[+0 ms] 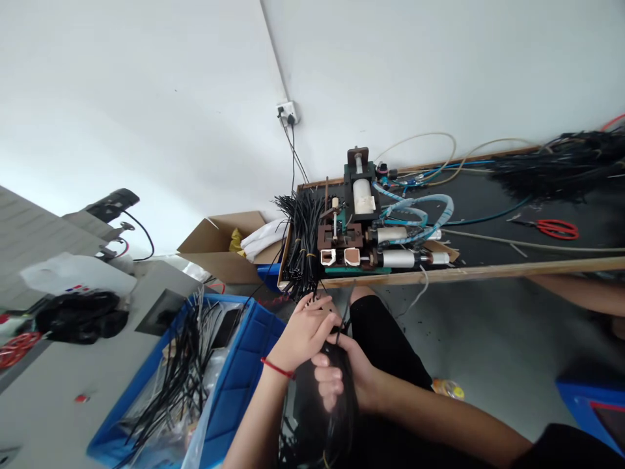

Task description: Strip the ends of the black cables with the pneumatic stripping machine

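Note:
My right hand (349, 374) is wrapped around a bundle of thin black cables (342, 417) that hangs down over my lap. My left hand (310, 329), with a red cord at the wrist, is closed over the upper end of the same bundle, its fingers bent and pressed together. One cable (348, 306) sticks up beside the fingers. Just beyond my hands, a thick pile of black cables (305, 238) lies on the bench's left end, next to a pneumatic machine (362, 195) with metal cylinders.
Red-handled scissors (557, 228) and another black cable heap (566, 159) lie on the dark bench (478, 208). A blue crate (244, 365) of cables and plastic stands at the left, below an open cardboard box (209, 251). Another person's arm (581, 293) shows at right.

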Motion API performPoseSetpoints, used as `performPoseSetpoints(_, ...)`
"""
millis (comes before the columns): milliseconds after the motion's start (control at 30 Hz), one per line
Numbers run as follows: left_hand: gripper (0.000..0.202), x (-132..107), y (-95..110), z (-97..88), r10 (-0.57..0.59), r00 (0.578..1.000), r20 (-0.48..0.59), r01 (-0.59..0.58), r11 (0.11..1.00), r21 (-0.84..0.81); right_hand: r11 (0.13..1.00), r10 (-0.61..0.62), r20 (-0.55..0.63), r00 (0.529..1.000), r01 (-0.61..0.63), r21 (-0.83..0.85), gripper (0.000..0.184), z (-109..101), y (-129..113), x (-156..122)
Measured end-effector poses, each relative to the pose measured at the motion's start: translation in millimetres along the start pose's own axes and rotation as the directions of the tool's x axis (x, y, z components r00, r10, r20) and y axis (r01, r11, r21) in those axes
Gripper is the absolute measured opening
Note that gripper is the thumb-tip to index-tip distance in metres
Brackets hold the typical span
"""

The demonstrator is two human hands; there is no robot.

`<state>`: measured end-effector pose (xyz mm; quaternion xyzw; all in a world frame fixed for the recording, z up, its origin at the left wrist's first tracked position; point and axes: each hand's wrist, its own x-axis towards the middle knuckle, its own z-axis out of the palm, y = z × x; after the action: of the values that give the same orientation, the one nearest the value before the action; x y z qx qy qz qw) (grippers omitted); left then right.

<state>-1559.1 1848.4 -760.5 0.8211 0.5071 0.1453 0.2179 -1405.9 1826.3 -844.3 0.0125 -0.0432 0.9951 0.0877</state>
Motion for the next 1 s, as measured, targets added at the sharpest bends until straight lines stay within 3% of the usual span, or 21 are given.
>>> performPoseSetpoints(133, 0.050, 11.5, -8.6, -9.3, 0.043, 0.999, 0.006, -0.043, 0.998, -0.056, 1.000, -0.010, -0.048, 0.999, 0.009, -0.006, 0.038, 2.8, -17.6, 2.8)
performPoseSetpoints(333, 0.041, 30.5, -22.8, -26.5, 0.152, 0.987, -0.047, -0.151, 0.988, 0.033, 0.994, 0.085, -0.035, 0.996, -0.087, -0.061, 0.045, -0.9, -47.4, 17.4)
performPoseSetpoints(467, 0.048, 32.3, -24.4, -38.9, 0.215, 0.976, 0.039, -0.218, 0.970, 0.107, 0.990, 0.125, 0.045, 0.991, -0.121, -0.078, 0.051, -1.5, -50.3, 21.1)
performPoseSetpoints(567, 0.047, 32.1, -21.3, -39.8, 0.230, 0.960, 0.162, -0.240, 0.969, 0.047, 0.983, 0.182, 0.096, 0.979, -0.180, -0.024, 0.055, -5.1, -41.3, 16.3)
performPoseSetpoints(667, 0.046, 32.1, -23.0, -27.2, 0.219, 0.948, 0.231, -0.199, 0.974, -0.107, 0.970, 0.225, 0.084, 0.971, -0.231, 0.070, 0.051, -10.7, -32.3, 7.1)
performPoseSetpoints(767, 0.049, 32.1, -32.9, -1.3, 0.155, 0.966, 0.207, -0.077, 0.937, -0.341, 0.960, 0.226, 0.007, 0.974, -0.224, 0.167, 0.044, -14.2, -29.9, 0.2)
performPoseSetpoints(867, 0.057, 35.8, -46.0, 30.3, 0.029, 0.988, 0.150, 0.077, 0.754, -0.653, 0.956, 0.189, -0.120, 0.975, -0.155, 0.250, 0.038, -11.6, -34.0, -0.7)
performPoseSetpoints(1000, 0.069, 46.9, -54.1, 59.5, -0.024, 0.993, 0.113, 0.104, 0.609, -0.786, 0.962, 0.129, -0.313, 0.941, -0.041, 0.271, 0.034, -0.6, -42.5, 2.8)
